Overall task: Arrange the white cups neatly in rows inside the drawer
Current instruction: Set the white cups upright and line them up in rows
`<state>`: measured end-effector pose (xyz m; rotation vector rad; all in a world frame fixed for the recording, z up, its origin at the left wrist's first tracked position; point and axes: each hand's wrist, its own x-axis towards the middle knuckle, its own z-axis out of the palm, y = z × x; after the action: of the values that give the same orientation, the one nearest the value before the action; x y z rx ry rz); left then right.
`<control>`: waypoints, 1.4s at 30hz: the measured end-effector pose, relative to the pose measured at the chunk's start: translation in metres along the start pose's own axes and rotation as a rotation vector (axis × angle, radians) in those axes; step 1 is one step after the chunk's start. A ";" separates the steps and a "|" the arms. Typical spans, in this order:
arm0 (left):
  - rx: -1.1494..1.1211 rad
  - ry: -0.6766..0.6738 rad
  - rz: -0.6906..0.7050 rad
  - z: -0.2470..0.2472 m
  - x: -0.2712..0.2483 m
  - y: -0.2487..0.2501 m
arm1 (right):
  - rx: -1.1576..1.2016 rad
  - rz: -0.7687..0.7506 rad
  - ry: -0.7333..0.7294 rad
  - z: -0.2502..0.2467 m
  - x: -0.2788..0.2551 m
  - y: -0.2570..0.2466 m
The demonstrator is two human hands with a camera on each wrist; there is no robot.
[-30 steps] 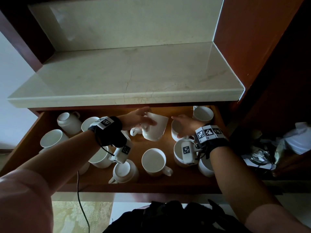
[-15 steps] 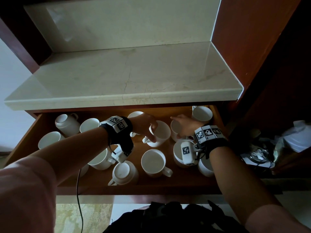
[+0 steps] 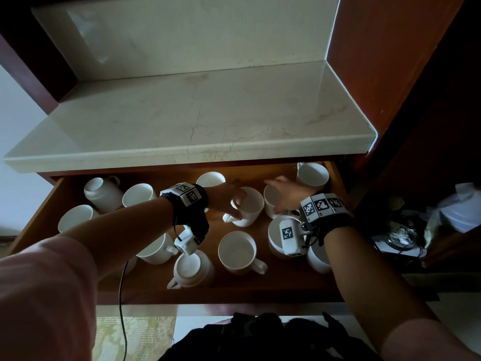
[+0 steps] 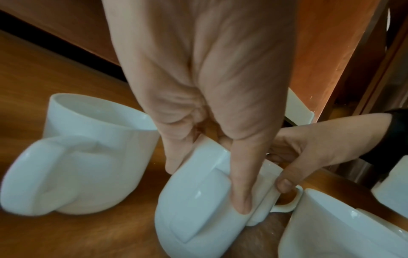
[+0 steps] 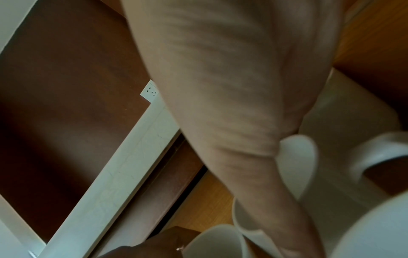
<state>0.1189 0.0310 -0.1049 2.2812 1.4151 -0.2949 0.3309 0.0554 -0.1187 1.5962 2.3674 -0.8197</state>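
- Beneath a pale stone surface [image 3: 187, 118] set in a dark wooden alcove, the drawer [image 3: 260, 287] stood pulled out, its wooden floor scattered with white cups in no clear order; some sat mouth up, one near the front edge sat upside down [image 3: 191, 269], and one at the far left lay tipped on its side [image 3: 102, 194].
- The left hand [image 3: 226, 196] reached to the middle of the back of the drawer and gripped a cup [image 3: 248, 205]; in the left wrist view its fingers [image 4: 240, 197] curled round the wall beside the handle, with the cup tilted rather than standing flat.
- The right hand [image 3: 286, 194] lay on the neighbouring cup [image 3: 273, 201] just to the right; its thumb hooked over the rim in the left wrist view, though the right wrist view was too blurred to show the rest of the fingers.
- To my eye the step in hand was seating these two cups side by side in a back row; the task looked barely begun, most cups being unsorted.
- The next move would call for setting the tilted cup upright, close to its neighbour without knocking it; then releasing and fetching another; the tipped and inverted cups would need righting.
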 end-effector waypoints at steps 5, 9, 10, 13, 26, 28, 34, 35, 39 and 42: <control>0.113 -0.073 -0.024 -0.003 -0.001 0.001 | 0.004 -0.004 -0.006 0.000 -0.001 0.000; 0.092 -0.075 -0.025 0.001 -0.001 -0.003 | 0.021 0.007 -0.011 -0.001 0.000 -0.002; 0.081 -0.065 -0.018 0.002 -0.002 -0.003 | 0.019 0.007 -0.012 -0.001 0.000 -0.001; 0.044 -0.045 0.006 0.004 -0.003 -0.004 | 0.011 0.006 -0.012 0.000 0.000 -0.001; -0.118 -0.022 0.024 -0.013 -0.018 -0.013 | -0.023 0.016 -0.004 -0.001 -0.002 -0.004; -0.139 0.014 0.030 -0.021 -0.025 -0.020 | -0.037 0.015 -0.011 -0.002 -0.005 -0.005; -0.264 0.126 -0.024 -0.038 -0.043 -0.027 | 0.040 0.001 -0.025 -0.006 -0.011 -0.006; -0.278 0.143 -0.040 -0.039 -0.046 -0.029 | 0.042 0.000 -0.021 -0.006 -0.011 -0.006; -0.235 0.169 -0.135 -0.041 -0.061 -0.040 | 0.027 0.014 -0.029 -0.005 -0.009 -0.007; -0.213 0.155 -0.213 -0.039 -0.074 -0.049 | 0.029 0.033 -0.042 -0.003 -0.007 -0.009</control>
<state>0.0397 0.0090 -0.0532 2.0218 1.6845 -0.0284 0.3259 0.0490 -0.1095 1.6084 2.3046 -0.8765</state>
